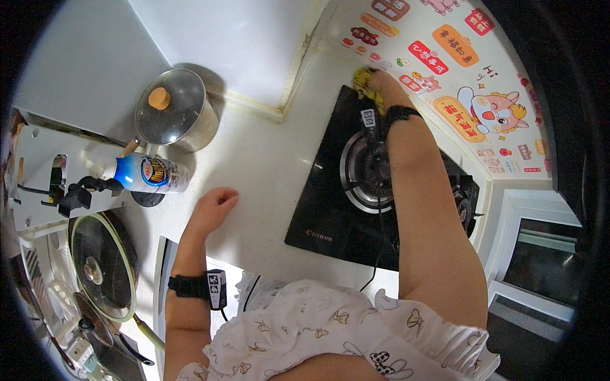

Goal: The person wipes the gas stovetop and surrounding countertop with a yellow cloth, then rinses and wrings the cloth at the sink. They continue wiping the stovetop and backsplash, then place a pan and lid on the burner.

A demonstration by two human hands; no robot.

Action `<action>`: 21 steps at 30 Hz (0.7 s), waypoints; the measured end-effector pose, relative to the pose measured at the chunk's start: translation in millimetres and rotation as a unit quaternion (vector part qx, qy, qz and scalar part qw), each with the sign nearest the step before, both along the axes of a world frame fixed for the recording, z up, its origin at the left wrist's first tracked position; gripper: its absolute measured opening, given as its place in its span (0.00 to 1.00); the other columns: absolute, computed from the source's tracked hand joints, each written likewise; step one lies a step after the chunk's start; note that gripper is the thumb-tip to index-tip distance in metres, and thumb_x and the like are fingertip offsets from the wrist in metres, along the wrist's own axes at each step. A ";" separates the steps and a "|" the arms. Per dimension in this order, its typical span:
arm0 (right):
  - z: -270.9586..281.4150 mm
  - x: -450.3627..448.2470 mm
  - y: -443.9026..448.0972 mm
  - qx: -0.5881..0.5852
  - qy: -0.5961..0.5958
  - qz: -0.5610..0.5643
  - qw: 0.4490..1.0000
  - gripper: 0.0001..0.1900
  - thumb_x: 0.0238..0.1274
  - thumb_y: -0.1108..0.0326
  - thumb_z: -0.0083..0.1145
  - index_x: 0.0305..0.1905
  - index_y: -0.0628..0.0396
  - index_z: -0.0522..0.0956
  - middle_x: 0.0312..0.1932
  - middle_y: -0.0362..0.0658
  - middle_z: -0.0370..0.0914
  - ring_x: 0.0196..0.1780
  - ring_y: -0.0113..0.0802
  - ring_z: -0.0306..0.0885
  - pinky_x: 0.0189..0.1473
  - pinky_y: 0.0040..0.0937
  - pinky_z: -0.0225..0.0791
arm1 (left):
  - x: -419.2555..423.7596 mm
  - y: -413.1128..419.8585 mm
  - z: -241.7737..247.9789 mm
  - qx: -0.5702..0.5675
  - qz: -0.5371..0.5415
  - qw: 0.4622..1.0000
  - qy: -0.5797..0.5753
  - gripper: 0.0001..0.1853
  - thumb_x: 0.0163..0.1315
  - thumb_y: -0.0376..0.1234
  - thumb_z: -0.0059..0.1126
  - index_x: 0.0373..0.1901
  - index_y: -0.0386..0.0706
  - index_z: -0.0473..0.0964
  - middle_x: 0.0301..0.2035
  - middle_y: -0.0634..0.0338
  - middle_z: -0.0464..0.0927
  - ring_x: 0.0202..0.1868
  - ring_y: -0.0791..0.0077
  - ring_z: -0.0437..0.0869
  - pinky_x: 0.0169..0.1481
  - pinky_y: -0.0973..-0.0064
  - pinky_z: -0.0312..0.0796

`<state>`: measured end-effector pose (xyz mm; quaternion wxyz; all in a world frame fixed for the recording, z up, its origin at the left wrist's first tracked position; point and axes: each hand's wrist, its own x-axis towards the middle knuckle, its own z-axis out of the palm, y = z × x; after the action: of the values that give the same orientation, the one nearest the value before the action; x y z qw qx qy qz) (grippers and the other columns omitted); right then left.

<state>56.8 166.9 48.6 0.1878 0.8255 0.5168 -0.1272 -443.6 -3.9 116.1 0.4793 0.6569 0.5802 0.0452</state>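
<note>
My right hand (384, 85) reaches far out and holds a crumpled yellow cloth (363, 80) with dark markings. The cloth lies at the far corner of a black glass gas hob (317, 200), partly over its edge and partly on the white countertop (259, 166). My forearm hides part of the round burner (364, 176). Down on the counter near its front edge rests my left hand (217, 205), its fingers loosely curled with nothing seen in them. A spray bottle (152, 174) with a blue and white label lies or leans beyond that hand, its black trigger towards the left.
A lidded pot (178, 114) with a wooden knob stands at the back left. Lidded pans (107, 266) sit at the left. Stickers bearing writing cover the wall (476, 85) behind the hob. A dark range hood (533, 62) overhangs the right; a cable (379, 257) crosses the hob's front.
</note>
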 end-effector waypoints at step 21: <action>36.0 -178.8 -59.6 0.100 0.029 0.272 0.957 0.14 0.51 0.65 0.48 0.37 0.61 0.79 0.43 0.52 0.76 0.48 0.46 0.73 0.50 0.45 0.64 | 0.7 -4.4 7.1 0.031 -0.027 0.999 -0.004 0.15 0.58 0.38 0.51 0.42 0.39 0.76 0.38 0.54 0.79 0.40 0.66 0.79 0.47 0.74 0.69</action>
<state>-122.0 107.2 84.5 0.1168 0.6642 0.7371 -0.0433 -442.9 -8.3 123.3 0.4620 0.6864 0.5591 0.0528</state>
